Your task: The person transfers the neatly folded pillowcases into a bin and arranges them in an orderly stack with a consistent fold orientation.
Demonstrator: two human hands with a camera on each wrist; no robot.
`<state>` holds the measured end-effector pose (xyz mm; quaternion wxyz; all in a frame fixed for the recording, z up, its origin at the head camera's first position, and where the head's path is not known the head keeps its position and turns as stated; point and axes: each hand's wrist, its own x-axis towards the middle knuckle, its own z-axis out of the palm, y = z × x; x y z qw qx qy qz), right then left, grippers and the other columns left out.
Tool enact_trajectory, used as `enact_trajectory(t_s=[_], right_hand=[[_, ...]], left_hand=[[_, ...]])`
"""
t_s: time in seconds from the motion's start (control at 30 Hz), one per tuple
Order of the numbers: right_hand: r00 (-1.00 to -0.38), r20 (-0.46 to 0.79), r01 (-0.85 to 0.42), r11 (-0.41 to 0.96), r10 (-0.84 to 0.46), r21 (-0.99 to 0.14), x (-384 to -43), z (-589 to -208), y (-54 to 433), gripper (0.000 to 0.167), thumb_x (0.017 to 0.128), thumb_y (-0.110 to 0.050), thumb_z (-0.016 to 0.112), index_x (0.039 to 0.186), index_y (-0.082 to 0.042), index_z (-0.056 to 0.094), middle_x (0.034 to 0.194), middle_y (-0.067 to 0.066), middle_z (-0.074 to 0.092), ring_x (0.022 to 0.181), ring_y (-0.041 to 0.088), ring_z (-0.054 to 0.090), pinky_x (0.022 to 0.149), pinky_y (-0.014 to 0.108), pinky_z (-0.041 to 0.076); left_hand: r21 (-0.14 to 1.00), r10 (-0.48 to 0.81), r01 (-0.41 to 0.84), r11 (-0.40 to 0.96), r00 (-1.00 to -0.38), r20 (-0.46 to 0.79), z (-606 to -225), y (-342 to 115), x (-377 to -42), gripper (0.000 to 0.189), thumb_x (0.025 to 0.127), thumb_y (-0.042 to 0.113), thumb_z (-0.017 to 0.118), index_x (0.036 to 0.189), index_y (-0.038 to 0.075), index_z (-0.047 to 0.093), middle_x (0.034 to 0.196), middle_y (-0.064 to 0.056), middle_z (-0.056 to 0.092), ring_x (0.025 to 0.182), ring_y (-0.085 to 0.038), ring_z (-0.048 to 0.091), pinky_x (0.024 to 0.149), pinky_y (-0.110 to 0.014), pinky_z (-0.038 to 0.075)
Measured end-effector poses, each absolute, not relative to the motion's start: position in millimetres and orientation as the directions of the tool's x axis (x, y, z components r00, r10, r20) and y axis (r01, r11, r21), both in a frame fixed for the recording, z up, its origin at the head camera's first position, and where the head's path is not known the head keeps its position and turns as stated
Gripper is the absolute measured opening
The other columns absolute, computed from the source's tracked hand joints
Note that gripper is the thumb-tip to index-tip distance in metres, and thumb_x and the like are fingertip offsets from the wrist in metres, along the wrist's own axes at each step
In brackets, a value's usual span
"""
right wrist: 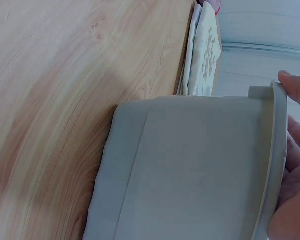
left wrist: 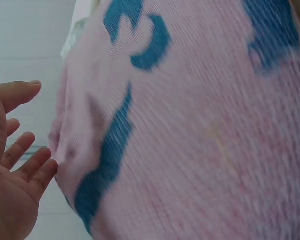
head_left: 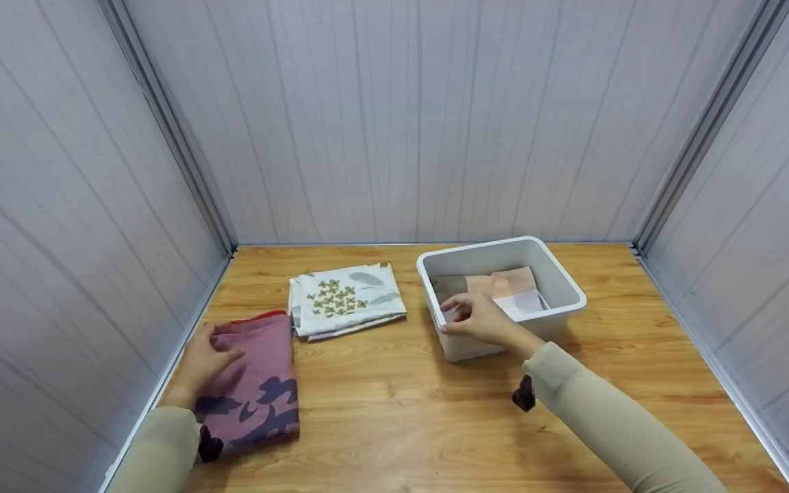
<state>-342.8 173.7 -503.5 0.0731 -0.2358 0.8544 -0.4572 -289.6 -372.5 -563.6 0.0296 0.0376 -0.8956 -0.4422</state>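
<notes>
A folded pink cloth with dark blue shapes and a red edge lies at the left of the table. My left hand is at its left side, thumb and fingers spread apart; the left wrist view shows fingertips right at the cloth's edge. My right hand is over the front left of a white bin, its fingers loosely bent with a gap to the thumb. In the right wrist view the thumb tip is at the rim, and the fingers are partly hidden behind it. Peach, grey and white cloth lies inside the bin.
A folded white cloth with yellow flowers and grey-green leaves lies between the pink cloth and the bin. White panel walls enclose the wooden table at the back and both sides.
</notes>
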Motion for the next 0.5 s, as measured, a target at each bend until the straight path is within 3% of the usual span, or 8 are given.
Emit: enact_trajectory(t_s=[0.2, 0.37, 0.5], right_hand=[[-0.881, 0.091, -0.335, 0.477, -0.465, -0.812, -343.7, -503.5, 173.8, 0.039, 0.089, -0.01, 0.088, 0.121, 0.006, 0.073, 0.083, -0.001, 0.072, 0.076, 0.005, 0.062, 0.073, 0.021, 0.051], [-0.885, 0.086, -0.327, 0.48, -0.458, -0.814, -343.3, -503.1, 174.0, 0.039, 0.089, -0.01, 0.088, 0.121, 0.006, 0.073, 0.082, -0.001, 0.072, 0.077, 0.005, 0.062, 0.073, 0.021, 0.051], [-0.884, 0.085, -0.329, 0.483, -0.459, -0.812, -343.2, -503.5, 173.6, 0.039, 0.089, -0.011, 0.088, 0.121, 0.005, 0.073, 0.083, 0.0, 0.073, 0.078, 0.005, 0.063, 0.074, 0.021, 0.051]], left_hand=[[0.767, -0.053, -0.115, 0.631, -0.993, -0.105, -567.7, -378.4, -289.9, 0.08, 0.094, 0.016, 0.083, 0.161, 0.001, 0.041, 0.17, -0.032, 0.034, 0.157, -0.055, 0.034, 0.127, -0.069, 0.031], [0.675, 0.029, -0.089, 0.732, -0.986, -0.162, -568.7, -374.4, -290.7, 0.103, 0.09, 0.034, 0.09, 0.166, -0.004, 0.033, 0.171, -0.034, 0.033, 0.158, -0.055, 0.031, 0.128, -0.07, 0.028], [0.578, 0.075, -0.041, 0.815, -0.982, -0.175, -569.4, -369.7, -290.7, 0.107, 0.085, 0.043, 0.093, 0.162, -0.008, 0.038, 0.167, -0.037, 0.037, 0.154, -0.056, 0.034, 0.127, -0.073, 0.027]])
